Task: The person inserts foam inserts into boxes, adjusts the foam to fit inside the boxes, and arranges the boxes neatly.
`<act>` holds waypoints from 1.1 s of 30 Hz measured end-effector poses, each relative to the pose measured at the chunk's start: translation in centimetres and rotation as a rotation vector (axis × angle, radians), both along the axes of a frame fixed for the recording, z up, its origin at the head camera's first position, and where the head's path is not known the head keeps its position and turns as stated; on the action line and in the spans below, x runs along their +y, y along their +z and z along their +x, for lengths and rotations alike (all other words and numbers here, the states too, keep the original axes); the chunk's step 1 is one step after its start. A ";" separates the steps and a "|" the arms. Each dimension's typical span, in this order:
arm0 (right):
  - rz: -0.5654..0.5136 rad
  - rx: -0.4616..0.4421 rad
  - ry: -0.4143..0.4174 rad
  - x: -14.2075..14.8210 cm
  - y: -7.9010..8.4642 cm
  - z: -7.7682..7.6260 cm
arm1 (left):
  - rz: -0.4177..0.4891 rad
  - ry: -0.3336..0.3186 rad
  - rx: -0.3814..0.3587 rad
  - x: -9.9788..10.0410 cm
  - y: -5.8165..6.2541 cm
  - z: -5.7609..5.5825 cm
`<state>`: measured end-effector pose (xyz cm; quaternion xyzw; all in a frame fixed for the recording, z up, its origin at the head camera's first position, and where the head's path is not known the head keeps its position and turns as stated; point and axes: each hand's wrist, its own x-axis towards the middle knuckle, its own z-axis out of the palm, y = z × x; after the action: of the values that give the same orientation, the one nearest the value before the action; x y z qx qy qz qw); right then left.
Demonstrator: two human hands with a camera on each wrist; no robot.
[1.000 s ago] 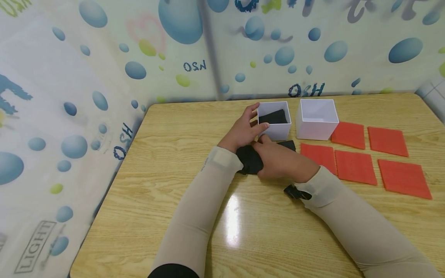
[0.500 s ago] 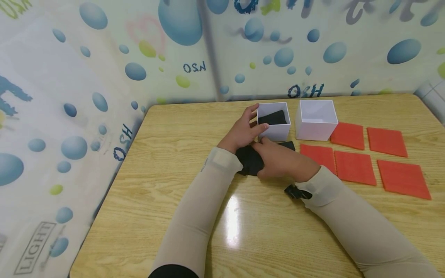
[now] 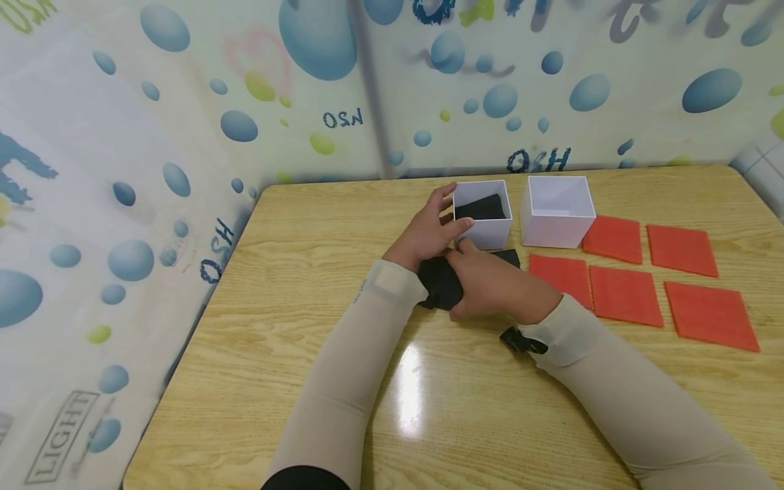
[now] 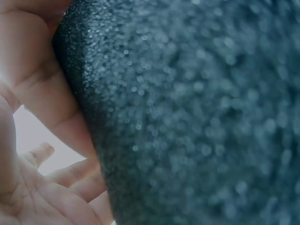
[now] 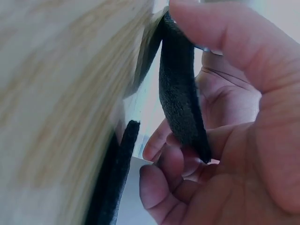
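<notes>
One black pad point(image 3: 439, 284), pinched by right hand point(image 3: 493, 282), near left hand point(image 3: 425, 231)

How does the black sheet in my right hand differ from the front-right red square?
The black sheet is bent; the red square lies flat. Your right hand holds the black sheet, while the red square rests on the table. Both look thin.

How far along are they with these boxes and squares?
Apparently partway. Done: at least one black piece sits in the left box. In hand: right fingers hold a bent black piece. Likely remaining: another black piece on the table, and five red squares.
</notes>
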<state>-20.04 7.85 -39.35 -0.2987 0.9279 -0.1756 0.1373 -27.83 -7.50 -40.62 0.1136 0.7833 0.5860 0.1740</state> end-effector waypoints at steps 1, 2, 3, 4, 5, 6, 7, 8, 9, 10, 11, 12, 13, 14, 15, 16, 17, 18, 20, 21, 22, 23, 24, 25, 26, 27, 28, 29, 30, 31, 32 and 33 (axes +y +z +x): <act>0.002 0.004 -0.001 0.0 0.0 0.0 | 0.008 0.000 -0.005 0.0 0.0 0.0; 0.005 0.008 -0.002 0.0 0.0 0.0 | 0.012 0.000 -0.009 0.1 0.0 0.0; 0.008 0.010 -0.006 0.0 -0.1 0.0 | 0.014 0.000 -0.011 0.0 0.0 0.0; 0.013 0.014 -0.009 0.0 -0.1 0.0 | 0.017 -0.001 -0.013 0.0 0.0 0.0; 0.017 0.018 -0.012 0.0 0.0 0.0 | 0.019 -0.003 -0.014 0.0 0.0 -0.1; 0.022 0.021 -0.016 0.0 0.0 0.0 | 0.018 -0.005 -0.011 0.0 0.0 -0.1; 0.026 0.024 -0.022 0.1 0.0 0.0 | 0.016 -0.006 -0.010 -0.1 0.0 -0.2; 0.028 0.027 -0.027 0.1 0.0 0.0 | 0.009 -0.006 -0.005 -0.1 0.0 -0.2; 0.033 0.025 -0.035 0.2 0.0 0.0 | -0.002 -0.008 0.008 -0.1 -0.1 -0.2; 0.038 0.024 -0.042 0.2 0.0 0.0 | -0.013 -0.008 0.021 -0.1 -0.1 -0.3; 0.043 0.019 -0.052 0.3 0.1 -0.1 | -0.021 -0.009 0.034 -0.2 -0.1 -0.3; 0.048 0.014 -0.063 0.3 0.1 -0.1 | -0.032 -0.010 0.049 -0.2 -0.1 -0.3; 0.053 0.010 -0.073 0.4 0.2 -0.2 | -0.041 -0.010 0.063 -0.2 -0.1 -0.3; 0.059 0.007 -0.081 0.5 0.2 -0.3 | -0.050 -0.011 0.077 -0.2 -0.1 -0.3; 0.065 0.005 -0.088 0.6 0.3 -0.3 | -0.054 -0.013 0.085 -0.2 -0.1 -0.3; 0.069 0.008 -0.092 0.7 0.4 -0.4 | -0.055 -0.015 0.088 -0.2 -0.1 -0.3; 0.070 0.010 -0.095 0.8 0.5 -0.4 | -0.055 -0.017 0.091 -0.2 -0.1 -0.3; 0.070 0.016 -0.096 1.0 0.6 -0.4 | -0.058 -0.019 0.095 -0.2 -0.1 -0.2; 0.064 0.023 -0.093 1.3 1.0 -0.5 | -0.068 -0.019 0.099 -0.2 0.0 -0.2; 0.063 0.020 -0.092 1.5 1.1 -0.5 | -0.073 -0.019 0.103 -0.2 0.0 -0.2; 0.063 0.014 -0.091 1.7 1.3 -0.5 | -0.076 -0.019 0.106 -0.2 0.0 -0.2; 0.061 0.009 -0.091 2.0 1.6 -0.6 | -0.080 -0.019 0.110 -0.2 0.0 -0.1; 0.062 0.003 -0.089 2.2 1.8 -0.6 | -0.084 -0.019 0.113 -0.2 0.0 -0.1; 0.061 -0.010 -0.088 2.4 2.0 -0.7 | -0.087 -0.018 0.115 -0.2 0.0 -0.1; 0.063 -0.025 -0.086 2.7 2.3 -0.7 | -0.090 -0.019 0.119 -0.2 0.0 -0.1; 0.067 -0.035 -0.084 3.0 2.5 -0.8 | -0.091 -0.019 0.119 -0.2 -0.1 -0.1; 0.065 -0.037 -0.078 3.3 2.9 -0.8 | -0.092 -0.020 0.120 -0.2 -0.1 -0.1; 0.061 -0.039 -0.072 3.6 3.3 -0.8 | -0.095 -0.019 0.121 -0.2 0.0 -0.1; 0.053 -0.044 -0.067 3.9 3.8 -0.7 | -0.098 -0.019 0.122 -0.2 0.0 -0.1; 0.048 -0.050 -0.064 4.3 4.2 -0.7 | -0.101 -0.019 0.124 -0.2 0.0 -0.1; 0.042 -0.052 -0.062 4.7 4.7 -0.6 | -0.106 -0.018 0.125 -0.2 0.0 -0.1; 0.036 -0.053 -0.066 5.0 5.2 -0.5 | -0.113 -0.017 0.124 -0.2 0.1 -0.1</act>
<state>-20.53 12.89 -34.10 -0.2608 0.9363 -0.1712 0.1614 -27.93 -7.73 -40.57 0.1465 0.8233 0.5313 0.1361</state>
